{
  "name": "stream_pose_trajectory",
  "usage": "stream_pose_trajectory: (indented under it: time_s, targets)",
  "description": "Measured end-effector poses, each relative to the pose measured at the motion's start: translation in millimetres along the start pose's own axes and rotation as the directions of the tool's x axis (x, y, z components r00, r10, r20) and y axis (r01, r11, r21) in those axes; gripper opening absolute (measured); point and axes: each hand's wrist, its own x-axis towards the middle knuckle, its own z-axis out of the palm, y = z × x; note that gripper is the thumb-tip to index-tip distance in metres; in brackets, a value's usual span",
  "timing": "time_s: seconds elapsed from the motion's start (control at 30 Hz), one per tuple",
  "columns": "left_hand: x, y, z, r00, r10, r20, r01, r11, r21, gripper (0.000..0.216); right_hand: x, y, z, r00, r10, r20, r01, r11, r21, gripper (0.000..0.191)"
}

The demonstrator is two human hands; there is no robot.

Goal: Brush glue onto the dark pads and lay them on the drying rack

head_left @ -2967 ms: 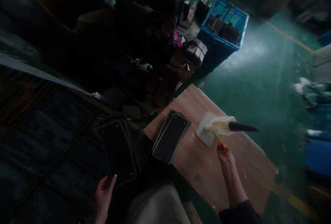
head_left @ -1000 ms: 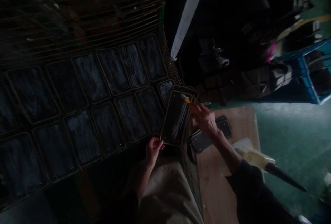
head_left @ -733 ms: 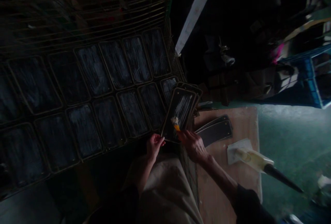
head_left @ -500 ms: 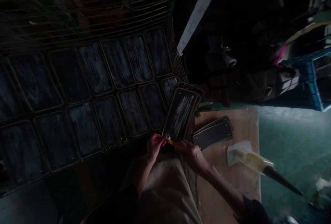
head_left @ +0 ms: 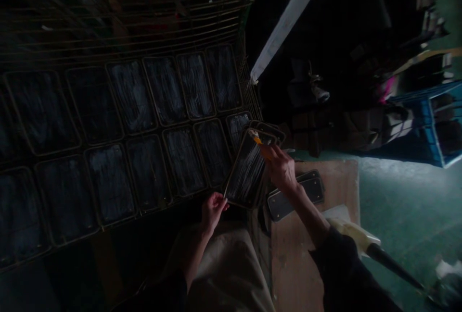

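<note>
My right hand is closed around a small orange-handled brush, its whitish tip at the far end of a dark rectangular panel. White streaks run along this panel, which has rounded corners and a pale edge. It lies on a stack of similar panels. At the panel's near left corner, my left hand pinches the edge between thumb and fingers. Beyond and to the left, rows of similar panels lie flat, many smeared with white.
A wire rack rises behind the panels. To the right, a wooden board carries several dark strips with studs and a pale container with a dark handle. A blue crate stands farther right, near a slanting white bar.
My right hand has moved the brush from the panel's near left corner up to its far end. My left hand stays at the near corner. The view has shifted slightly.
</note>
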Motion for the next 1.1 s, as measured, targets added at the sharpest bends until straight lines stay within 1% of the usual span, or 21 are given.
stream_pose_trajectory:
  time_s: [0.07,0.13,0.23,0.3,0.37,0.43,0.5,0.6,0.67,0.7,0.73,0.8,0.9,1.0,1.07,1.1]
  targets:
    - [0.4,-0.1,0.2,1.000,0.003,-0.006,-0.003,1.000,-0.001,0.034,-9.5,-4.8,7.4,0.997,-0.044,0.070,0.048,0.997,-0.061,0.028]
    - [0.9,-0.3,0.0,1.000,0.004,-0.011,-0.004,1.000,0.005,0.034,-23.7,-9.7,11.9,0.988,-0.064,0.142,0.069,0.997,-0.036,0.028]
    - [1.2,0.0,-0.5,1.000,0.001,-0.009,-0.001,1.000,0.016,0.034,-49.1,-18.0,8.8,0.960,-0.091,0.263,0.059,0.990,0.128,0.029]
    - [1.1,0.5,-0.7,1.000,0.001,-0.006,-0.001,1.000,0.019,0.034,-62.7,-23.0,2.0,0.934,-0.091,0.345,-0.003,0.965,0.262,0.028]
    - [0.9,0.3,-0.9,1.000,0.004,0.000,-0.004,1.000,0.020,0.033,-68.1,-25.0,-5.8,0.917,-0.077,0.391,-0.080,0.926,0.370,0.027]
    - [0.8,-0.9,-1.1,1.000,0.006,0.006,-0.006,1.000,0.022,0.031,-62.6,-22.0,-12.5,0.930,-0.047,0.364,-0.118,0.901,0.418,0.027]
    - [0.9,-3.2,-1.2,1.000,0.007,0.009,-0.007,1.000,0.023,0.031,-47.7,-12.7,-17.5,0.962,-0.013,0.272,-0.094,0.922,0.374,0.028]
    - [0.9,-6.5,-1.4,1.000,0.006,0.003,-0.007,1.000,0.023,0.034,-22.2,9.8,-20.3,0.992,0.005,0.125,-0.026,0.986,0.162,0.029]
    - [0.6,-7.5,-1.2,1.000,0.013,-0.007,-0.013,1.000,0.024,0.034,-15.4,24.2,-18.6,0.997,-0.013,0.073,0.011,0.999,0.033,0.028]
    - [0.4,-7.6,-1.0,1.000,0.017,-0.013,-0.017,1.000,0.026,0.034,-17.4,29.0,-16.7,0.997,-0.024,0.070,0.024,1.000,-0.004,0.028]
    - [0.2,-7.5,-0.8,1.000,0.021,-0.017,-0.021,0.999,0.027,0.033,-23.5,31.4,-14.6,0.996,-0.039,0.083,0.041,0.999,-0.023,0.029]
    - [-0.3,-7.0,0.0,1.000,0.024,-0.020,-0.024,0.999,0.025,0.033,-46.8,27.8,-9.9,0.986,-0.071,0.149,0.075,0.997,-0.021,0.030]
    - [-1.2,-6.6,1.2,0.999,0.018,-0.027,-0.018,1.000,0.014,0.035,-98.4,4.0,-4.0,0.959,-0.107,0.261,0.097,0.994,0.047,0.030]
    - [-2.3,-7.2,1.5,1.000,0.012,-0.025,-0.012,1.000,0.021,0.036,-146.5,-27.1,-1.0,0.935,-0.096,0.342,0.045,0.987,0.153,0.027]
    - [-3.0,-7.2,1.0,1.000,0.007,-0.012,-0.007,0.999,0.032,0.037,-165.6,-41.5,-1.1,0.923,-0.068,0.379,-0.017,0.976,0.215,0.025]
    - [-3.3,-7.0,0.6,1.000,0.006,-0.004,-0.006,0.999,0.038,0.037,-170.2,-45.0,-1.8,0.918,-0.047,0.395,-0.056,0.968,0.245,0.025]
